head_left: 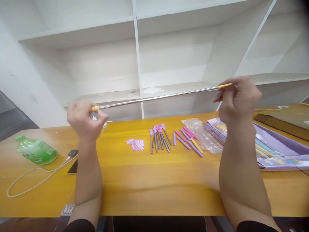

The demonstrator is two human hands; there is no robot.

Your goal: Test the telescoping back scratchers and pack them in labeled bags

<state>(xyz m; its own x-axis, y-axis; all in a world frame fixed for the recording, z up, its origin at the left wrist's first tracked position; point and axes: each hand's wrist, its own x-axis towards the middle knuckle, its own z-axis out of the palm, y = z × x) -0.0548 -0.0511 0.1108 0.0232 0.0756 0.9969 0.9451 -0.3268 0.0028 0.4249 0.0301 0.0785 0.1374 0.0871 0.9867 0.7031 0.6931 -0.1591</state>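
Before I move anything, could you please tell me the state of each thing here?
Rod: straight, slightly tilted
Left hand: gripping the rod
Right hand: gripping the rod
Pink-topped sticks: bunched, some overlapping
Tubes: loose, grouped
Cards: piled, overlapping
Plastic bag: crumpled
Purple box: open
Bottle: capped
Cable: loosely looped
Flat dark thing: partly hidden, state unclear
Cardboard box: open or shut unclear

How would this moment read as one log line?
metal rod: held up; left hand: holding one yellow end; right hand: holding the other; pink-tipped sticks: on table

Rod (156,97) — shiny metal, crinkly plastic bag (209,143), table (156,183) — smooth wood
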